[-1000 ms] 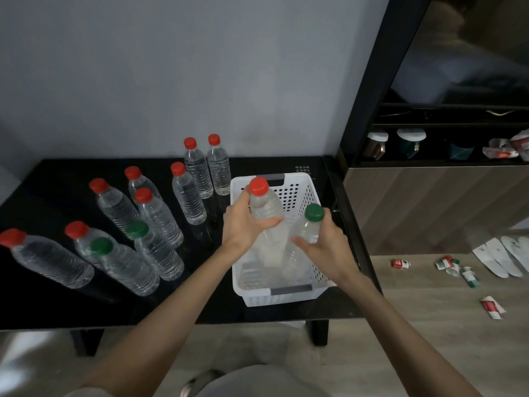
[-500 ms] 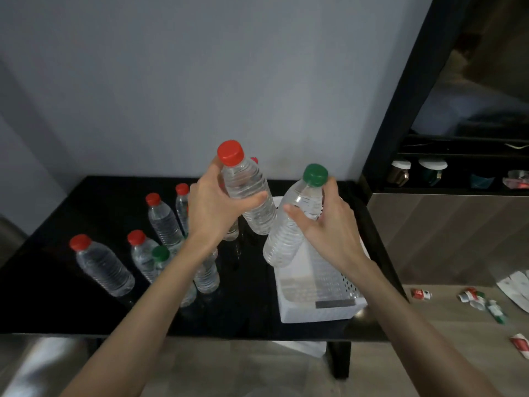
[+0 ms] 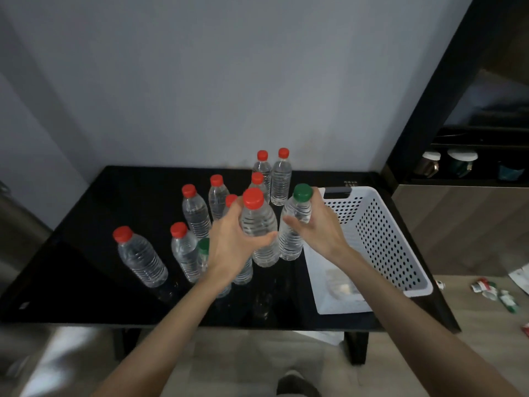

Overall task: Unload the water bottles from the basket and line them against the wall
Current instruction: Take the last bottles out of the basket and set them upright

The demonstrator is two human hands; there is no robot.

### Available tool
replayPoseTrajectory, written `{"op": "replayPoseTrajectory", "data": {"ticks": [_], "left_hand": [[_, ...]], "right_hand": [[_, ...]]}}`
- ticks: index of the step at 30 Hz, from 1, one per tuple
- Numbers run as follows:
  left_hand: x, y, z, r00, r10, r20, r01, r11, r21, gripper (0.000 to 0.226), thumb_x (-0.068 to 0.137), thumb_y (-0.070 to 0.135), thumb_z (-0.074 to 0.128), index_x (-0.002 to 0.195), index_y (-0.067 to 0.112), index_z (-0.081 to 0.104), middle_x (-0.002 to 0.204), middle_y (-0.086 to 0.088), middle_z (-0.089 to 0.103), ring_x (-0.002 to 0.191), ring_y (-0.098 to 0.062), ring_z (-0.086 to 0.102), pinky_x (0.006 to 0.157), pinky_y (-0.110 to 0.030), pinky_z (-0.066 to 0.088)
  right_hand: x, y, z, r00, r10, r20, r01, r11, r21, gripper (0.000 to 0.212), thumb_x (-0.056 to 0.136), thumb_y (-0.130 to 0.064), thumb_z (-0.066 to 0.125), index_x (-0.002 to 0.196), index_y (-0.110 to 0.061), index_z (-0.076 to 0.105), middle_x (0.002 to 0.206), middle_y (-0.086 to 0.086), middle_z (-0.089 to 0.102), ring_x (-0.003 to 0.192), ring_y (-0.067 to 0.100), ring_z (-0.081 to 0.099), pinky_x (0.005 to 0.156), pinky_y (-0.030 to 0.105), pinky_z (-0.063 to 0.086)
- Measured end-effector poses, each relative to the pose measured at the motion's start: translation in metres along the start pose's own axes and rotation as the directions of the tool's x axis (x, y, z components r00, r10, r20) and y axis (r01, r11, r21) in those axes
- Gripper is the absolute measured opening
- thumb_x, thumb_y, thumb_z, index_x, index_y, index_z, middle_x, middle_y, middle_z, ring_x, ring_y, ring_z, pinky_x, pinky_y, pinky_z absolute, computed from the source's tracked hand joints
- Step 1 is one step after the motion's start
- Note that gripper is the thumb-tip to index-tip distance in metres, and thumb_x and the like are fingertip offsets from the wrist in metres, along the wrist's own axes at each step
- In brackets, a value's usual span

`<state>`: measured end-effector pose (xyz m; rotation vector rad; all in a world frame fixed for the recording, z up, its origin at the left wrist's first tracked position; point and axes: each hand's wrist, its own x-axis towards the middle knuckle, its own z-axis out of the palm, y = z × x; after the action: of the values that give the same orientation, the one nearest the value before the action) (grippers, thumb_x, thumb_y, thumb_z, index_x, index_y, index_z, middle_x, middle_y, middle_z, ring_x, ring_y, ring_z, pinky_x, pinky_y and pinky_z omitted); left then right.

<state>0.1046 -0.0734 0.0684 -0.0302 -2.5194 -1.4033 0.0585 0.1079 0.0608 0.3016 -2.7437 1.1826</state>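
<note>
My left hand grips a clear red-capped bottle upright over the black table. Right beside it, my right hand holds a green-capped bottle, also upright. Both bottles hang side by side, just left of the white perforated basket, which shows no bottle inside. Several red-capped bottles stand loosely on the table behind and left of my hands. Two of them stand close to the grey wall. Another green-capped bottle is partly hidden by my left hand.
A dark cabinet with shelves and cups rises at the right, touching the table's right end. Small tubes and packets lie on the wooden floor at the right. The table's left part and front strip are bare.
Both hands have lifted their bottles out of the basket and carried them left over the table, lowering them side by side. The view has shifted too.
</note>
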Motion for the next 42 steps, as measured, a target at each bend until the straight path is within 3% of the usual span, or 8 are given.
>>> {"op": "replayPoseTrajectory", "data": {"ticks": [5,8,12,17,22,26,34,42], "left_hand": [[0.007,-0.012,0.044,0.994,-0.103,0.023,0.103,0.995,-0.014,0.060,0.062,0.037,0.088,0.111,0.031,0.056,0.084,0.022,0.065,0.080,0.010,0.063,0.074,-0.010,0.049],[0.016,-0.020,0.073,0.984,-0.179,0.006,0.179,0.983,-0.031,0.065,0.061,0.032,0.089,0.116,0.030,0.055,0.090,0.022,0.063,0.085,0.007,0.062,0.078,-0.003,0.044],[0.031,-0.028,0.108,0.959,-0.283,-0.033,0.280,0.957,-0.071,0.078,0.052,0.050,0.081,0.123,0.029,0.055,0.106,0.012,0.070,0.101,-0.007,0.066,0.092,-0.037,0.054],[0.054,-0.025,0.139,0.927,-0.372,-0.054,0.367,0.927,-0.081,0.084,0.048,0.058,0.076,0.124,0.031,0.053,0.109,0.010,0.069,0.105,-0.013,0.066,0.093,-0.044,0.054],[0.069,-0.021,0.165,0.937,-0.343,-0.070,0.340,0.939,-0.049,0.072,0.061,0.025,0.090,0.124,0.019,0.056,0.112,0.003,0.069,0.106,-0.014,0.066,0.095,-0.042,0.054],[0.080,-0.020,0.179,0.921,-0.387,-0.050,0.384,0.921,-0.061,0.074,0.062,0.027,0.091,0.125,0.022,0.054,0.115,0.006,0.067,0.110,-0.013,0.064,0.099,-0.038,0.051],[0.077,-0.025,0.199,0.889,-0.457,-0.002,0.456,0.887,-0.075,0.076,0.062,0.027,0.090,0.127,0.026,0.052,0.109,0.012,0.067,0.103,-0.006,0.065,0.094,-0.037,0.055],[0.083,-0.042,0.188,0.888,-0.455,-0.066,0.451,0.890,-0.060,0.073,0.062,0.028,0.090,0.125,0.028,0.052,0.104,0.013,0.066,0.099,-0.006,0.065,0.092,-0.035,0.056]], "right_hand": [[0.032,0.038,0.017,0.997,0.012,0.082,-0.006,0.998,-0.068,0.049,0.082,-0.026,0.075,0.118,-0.016,0.043,0.105,-0.002,0.064,0.087,0.011,0.057,0.076,0.028,0.044],[0.054,0.063,0.023,0.991,0.007,0.137,0.005,0.997,-0.083,0.045,0.080,-0.029,0.075,0.110,-0.021,0.042,0.099,-0.004,0.064,0.083,0.013,0.061,0.073,0.030,0.049],[0.080,0.087,0.028,0.978,-0.039,0.204,0.068,0.988,-0.137,0.046,0.082,-0.035,0.074,0.113,-0.022,0.042,0.096,-0.009,0.061,0.079,0.008,0.056,0.060,0.017,0.035],[0.109,0.109,0.025,0.971,-0.065,0.232,0.102,0.983,-0.153,0.050,0.083,-0.038,0.072,0.118,-0.025,0.039,0.108,-0.004,0.062,0.092,0.013,0.059,0.071,0.025,0.039],[0.136,0.127,0.011,0.970,-0.051,0.239,0.101,0.974,-0.201,0.055,0.082,-0.043,0.071,0.121,-0.022,0.039,0.113,0.000,0.064,0.099,0.020,0.061,0.074,0.029,0.039],[0.158,0.138,0.002,0.957,-0.039,0.288,0.097,0.977,-0.188,0.056,0.082,-0.038,0.073,0.123,-0.020,0.039,0.117,0.002,0.064,0.105,0.024,0.062,0.077,0.031,0.043],[0.195,0.140,0.015,0.944,0.082,0.319,-0.060,0.995,-0.078,0.062,0.076,-0.027,0.081,0.123,-0.016,0.042,0.119,0.006,0.066,0.115,0.029,0.062,0.100,0.051,0.047],[0.207,0.138,0.018,0.898,0.097,0.429,-0.147,0.985,0.084,0.061,0.070,-0.014,0.084,0.116,-0.017,0.044,0.104,-0.002,0.062,0.102,0.018,0.060,0.090,0.034,0.047]]}}
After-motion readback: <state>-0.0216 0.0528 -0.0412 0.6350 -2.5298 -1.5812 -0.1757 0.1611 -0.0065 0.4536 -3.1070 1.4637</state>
